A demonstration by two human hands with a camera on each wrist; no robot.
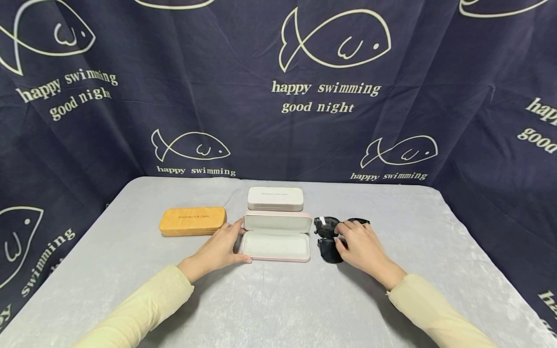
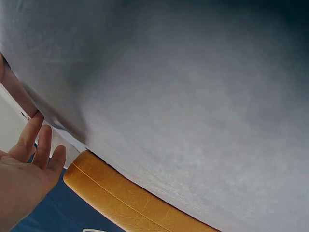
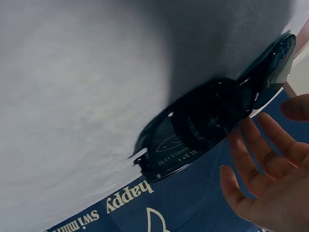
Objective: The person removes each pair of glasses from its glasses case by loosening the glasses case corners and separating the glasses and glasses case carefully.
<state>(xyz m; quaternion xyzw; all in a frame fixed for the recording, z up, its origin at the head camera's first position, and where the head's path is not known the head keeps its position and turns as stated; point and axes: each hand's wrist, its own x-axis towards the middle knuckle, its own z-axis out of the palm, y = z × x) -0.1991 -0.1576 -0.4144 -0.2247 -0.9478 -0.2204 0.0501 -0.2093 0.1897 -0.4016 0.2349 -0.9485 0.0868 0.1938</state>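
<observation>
An eyeglass case (image 1: 278,259) with a pink shell and pale lining lies open at the middle of the table, its lid tilted back. My left hand (image 1: 217,244) holds its left side, thumb at the front corner and fingers by the hinge. To the right of the case are two pairs of dark sunglasses, a farther pair (image 1: 325,226) and a nearer pair (image 1: 329,251). Over them reaches my right hand (image 1: 363,244), partly hiding both. In the right wrist view its loosely extended fingers come right up to the dark frames (image 3: 178,130), with space between thumb and fingers.
Behind the pink case sits a closed white eyeglass case (image 1: 275,198). A closed orange case (image 1: 191,221) lies on the left, close by the left fingers. The grey cloth-covered table (image 1: 278,309) ends at a dark blue fish-print curtain (image 1: 278,154).
</observation>
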